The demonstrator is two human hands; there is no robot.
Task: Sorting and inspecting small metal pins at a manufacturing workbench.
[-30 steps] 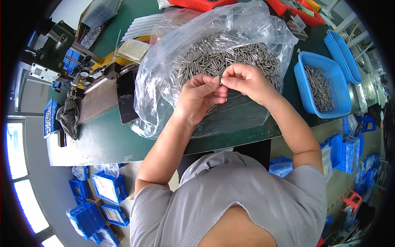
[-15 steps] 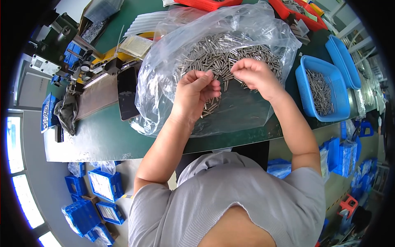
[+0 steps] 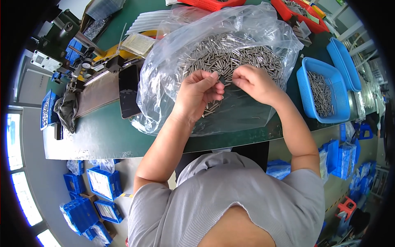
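Small metal pins [image 3: 214, 57] lie heaped in a clear plastic bag [image 3: 158, 88] spread over the bench. My left hand [image 3: 196, 91] is over the near side of the heap, thumb pressed to the forefinger and the other fingers curled. What it grips, if anything, is too small to make out. Just to the right, my right hand [image 3: 256, 84] is closed in a pinch, fingertips pointing toward the left hand; its contents are hidden. A narrow gap separates the two hands. A few loose pins lie beneath the left hand on the bag.
A blue basket [image 3: 302, 76] with more pins stands right of the bag, beside another blue basket [image 3: 345, 61]. Red trays [image 3: 284, 10] sit at the back. On the left are a black phone-like slab [image 3: 128, 92] and a metal fixture with a dial gauge [image 3: 86, 64] on the green bench [image 3: 107, 136].
My right hand has come slightly down, its fingertips lower and nearer level with the left hand. The left hand has shifted a little to the right.
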